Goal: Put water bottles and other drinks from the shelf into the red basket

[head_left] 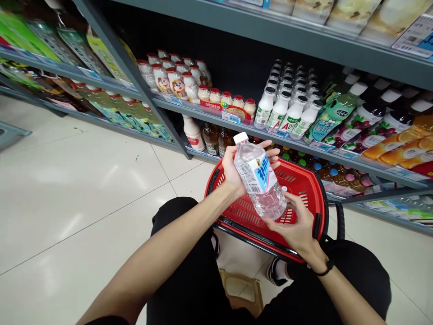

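A clear plastic bottle (260,180) with a white cap and a blue and white label is tilted above the red basket (313,189). Its cap points up and to the left. My left hand (233,174) supports it from behind near the neck, with the fingertips showing past its right side. The thumb and fingers of my right hand (297,223) grip the bottle's base. Under the bottle, slots in the basket's red floor are visible.
Shelves of drinks run across the back, with small white bottles (280,108) and red-capped bottles (177,83) on the middle level. A black basket handle (340,221) juts out at the right. Between my legs stands a beige stool (241,289).
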Motion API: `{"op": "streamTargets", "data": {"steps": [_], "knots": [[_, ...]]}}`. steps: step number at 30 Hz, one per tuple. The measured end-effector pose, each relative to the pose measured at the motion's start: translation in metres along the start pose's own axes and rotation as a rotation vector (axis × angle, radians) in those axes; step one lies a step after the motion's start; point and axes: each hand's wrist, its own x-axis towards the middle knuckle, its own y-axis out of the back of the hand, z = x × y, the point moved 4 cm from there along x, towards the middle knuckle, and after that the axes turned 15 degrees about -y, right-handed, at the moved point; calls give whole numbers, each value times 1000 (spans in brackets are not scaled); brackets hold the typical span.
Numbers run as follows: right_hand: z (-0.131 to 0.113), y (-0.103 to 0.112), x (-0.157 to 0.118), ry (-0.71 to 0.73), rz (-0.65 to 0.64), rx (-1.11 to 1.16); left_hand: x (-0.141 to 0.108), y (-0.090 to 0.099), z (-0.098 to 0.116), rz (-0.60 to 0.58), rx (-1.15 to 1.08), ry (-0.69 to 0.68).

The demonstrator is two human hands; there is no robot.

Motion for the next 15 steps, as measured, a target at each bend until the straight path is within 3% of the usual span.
{"op": "streamTargets", "data": {"steps": [5, 15], "knots": [[-13, 3, -7, 272, 144, -194, -3, 2, -8, -30, -47, 82], [-5, -1, -21, 347, 186, -316, -7, -2, -10, -90, 59, 127]]}}
